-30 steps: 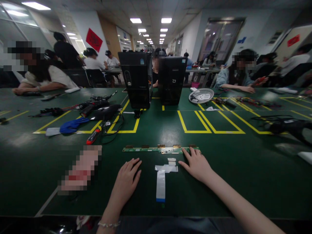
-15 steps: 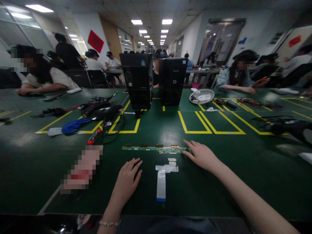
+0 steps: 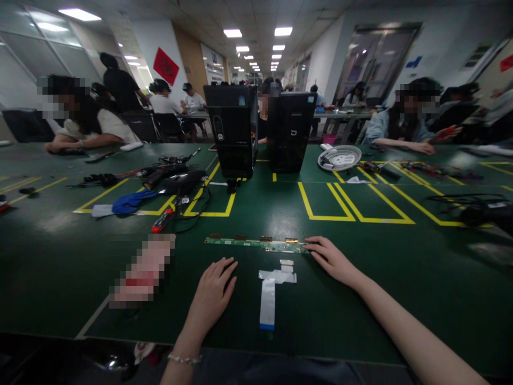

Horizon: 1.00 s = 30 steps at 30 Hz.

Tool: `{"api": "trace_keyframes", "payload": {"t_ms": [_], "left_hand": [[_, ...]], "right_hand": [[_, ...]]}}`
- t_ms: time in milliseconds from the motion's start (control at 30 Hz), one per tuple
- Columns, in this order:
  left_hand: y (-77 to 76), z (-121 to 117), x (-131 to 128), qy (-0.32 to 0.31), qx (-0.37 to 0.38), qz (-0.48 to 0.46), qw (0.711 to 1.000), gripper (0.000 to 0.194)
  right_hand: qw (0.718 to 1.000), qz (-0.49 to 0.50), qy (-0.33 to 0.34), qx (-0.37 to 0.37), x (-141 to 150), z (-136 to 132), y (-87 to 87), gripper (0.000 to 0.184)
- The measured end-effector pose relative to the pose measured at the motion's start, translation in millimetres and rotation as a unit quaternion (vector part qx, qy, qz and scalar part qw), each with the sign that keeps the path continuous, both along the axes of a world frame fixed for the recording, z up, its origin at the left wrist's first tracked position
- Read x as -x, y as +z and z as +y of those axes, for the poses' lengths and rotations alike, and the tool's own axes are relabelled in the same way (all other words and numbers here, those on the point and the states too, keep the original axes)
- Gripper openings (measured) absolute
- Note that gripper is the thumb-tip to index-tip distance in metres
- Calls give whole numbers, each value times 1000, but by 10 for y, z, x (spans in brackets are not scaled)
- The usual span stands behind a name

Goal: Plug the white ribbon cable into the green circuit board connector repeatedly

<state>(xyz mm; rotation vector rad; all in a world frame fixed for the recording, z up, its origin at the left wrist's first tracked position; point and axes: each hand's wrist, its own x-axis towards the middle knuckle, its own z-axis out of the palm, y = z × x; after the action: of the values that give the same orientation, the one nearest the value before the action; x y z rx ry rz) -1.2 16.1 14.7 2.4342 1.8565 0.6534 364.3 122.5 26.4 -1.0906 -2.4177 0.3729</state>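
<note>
A long narrow green circuit board (image 3: 256, 244) lies across the green table in front of me. My right hand (image 3: 331, 259) rests on the board's right end with fingers stretched along it. My left hand (image 3: 214, 291) lies flat on the table, fingers slightly spread, holding nothing. Between my hands a white flat ribbon cable (image 3: 268, 297) with a blue tip lies on the table, with small white pieces (image 3: 285, 263) at its upper end.
Two black computer towers (image 3: 236, 131) stand behind the board. To the left lie a red-handled screwdriver (image 3: 162, 220), black cables, a blue glove (image 3: 130, 201) and a blurred object. A white fan grille (image 3: 340, 158) sits at right. Other people sit around the tables.
My right hand has shifted from on the board's right part out to its very end. The view moved slightly. My left hand stayed flat in place.
</note>
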Motion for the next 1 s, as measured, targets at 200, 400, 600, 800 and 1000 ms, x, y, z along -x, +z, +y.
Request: {"api": "trace_keyframes", "payload": {"t_ms": [200,400,600,800,1000], "left_hand": [[13,-9,-64,2,-4,-21,1000,35],[142,-101,-638,-73,36,-38,996,35],[192,-76,-1141,-143,65,-7,988,42],[58,24,-1255,-133,55,12,990,48],[45,60,-1307,-129,57,33,989,50]], "right_hand": [[997,-73,10,-10,32,-104,46,41],[995,-98,26,-8,74,-109,24,45],[996,-81,38,-30,108,-113,-34,44],[997,-74,35,-14,173,-143,-21,45],[997,-74,32,-7,217,-160,-3,42]]}}
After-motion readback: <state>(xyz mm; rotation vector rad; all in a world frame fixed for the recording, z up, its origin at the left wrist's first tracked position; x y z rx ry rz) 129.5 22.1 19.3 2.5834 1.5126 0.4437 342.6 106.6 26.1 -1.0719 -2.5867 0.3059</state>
